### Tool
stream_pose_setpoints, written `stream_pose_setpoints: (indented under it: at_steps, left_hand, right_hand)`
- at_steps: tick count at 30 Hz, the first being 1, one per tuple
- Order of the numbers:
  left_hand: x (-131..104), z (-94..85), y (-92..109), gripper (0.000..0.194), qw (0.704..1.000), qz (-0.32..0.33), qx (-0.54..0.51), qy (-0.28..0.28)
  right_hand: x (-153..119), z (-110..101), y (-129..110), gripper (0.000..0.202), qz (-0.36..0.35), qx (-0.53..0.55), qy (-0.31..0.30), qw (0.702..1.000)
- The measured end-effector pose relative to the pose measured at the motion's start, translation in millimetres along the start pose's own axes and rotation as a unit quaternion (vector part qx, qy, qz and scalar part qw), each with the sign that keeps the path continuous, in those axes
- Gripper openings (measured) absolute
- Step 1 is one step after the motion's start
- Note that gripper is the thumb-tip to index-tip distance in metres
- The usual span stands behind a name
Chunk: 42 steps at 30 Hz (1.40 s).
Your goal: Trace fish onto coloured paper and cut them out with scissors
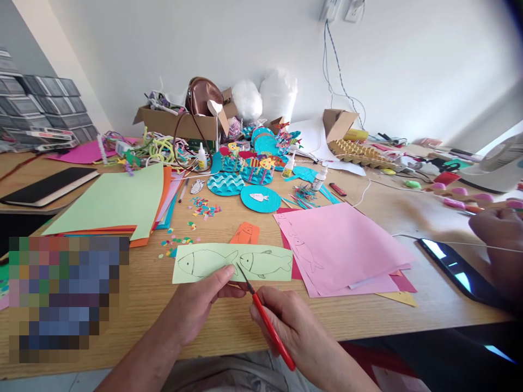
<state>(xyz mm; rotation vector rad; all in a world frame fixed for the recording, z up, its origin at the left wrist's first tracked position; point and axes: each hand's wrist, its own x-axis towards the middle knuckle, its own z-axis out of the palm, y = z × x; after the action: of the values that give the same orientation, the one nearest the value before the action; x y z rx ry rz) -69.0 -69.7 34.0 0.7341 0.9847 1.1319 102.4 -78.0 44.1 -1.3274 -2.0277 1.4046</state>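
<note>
My left hand pinches a light green paper strip, its thumb on top near the lower middle. Two fish outlines are drawn on the strip in dark line, one on each half. Red-handled scissors are in my right hand, fingers wrapped round the handles. The dark blade points up and left at the gap between the two fish, by the left fish's tail. Whether the blades have entered the paper I cannot make out. Behind the strip lies a small orange paper piece with a fish drawn on it.
Pink sheets with fish drawings lie to the right, beside a phone. Another person's blurred hand is at far right. Green and orange sheets are stacked left. Blue fish crafts, glue bottles and confetti stand behind.
</note>
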Motion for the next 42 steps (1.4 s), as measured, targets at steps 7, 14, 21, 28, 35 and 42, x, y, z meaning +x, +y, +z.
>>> stream_pose_setpoints:
  at_steps: [7, 14, 21, 28, 35, 42]
  left_hand:
    - [1, -1.2, -4, 0.02, 1.0, 0.001, 0.006, -0.002]
    - [3, -6.7, 3, 0.018, 0.999, 0.047, -0.006, 0.009]
    - [3, 4.0, -1, 0.012, 0.995, 0.051, -0.07, 0.043]
    - [5, 14.4, -5, 0.016, 0.991, 0.037, -0.113, 0.058]
    - [5, 13.8, -6, 0.014, 0.987, 0.052, -0.134, 0.069]
    - [5, 19.1, -18, 0.018, 0.976, 0.012, -0.187, 0.108]
  right_hand:
    - [0, -1, 2, 0.037, -0.022, 0.0, 0.011, 1.0]
    - [0, -4, 4, 0.035, -0.03, 0.006, 0.004, 1.0]
    - [3, 5, 8, 0.037, 0.02, 0.125, -0.009, 0.992]
    - [5, 19, 8, 0.048, 0.056, 0.292, -0.023, 0.954]
    - [3, 27, 17, 0.049, 0.038, 0.356, -0.033, 0.933]
    - [6, 36, 20, 0.045, 0.006, 0.35, -0.005, 0.937]
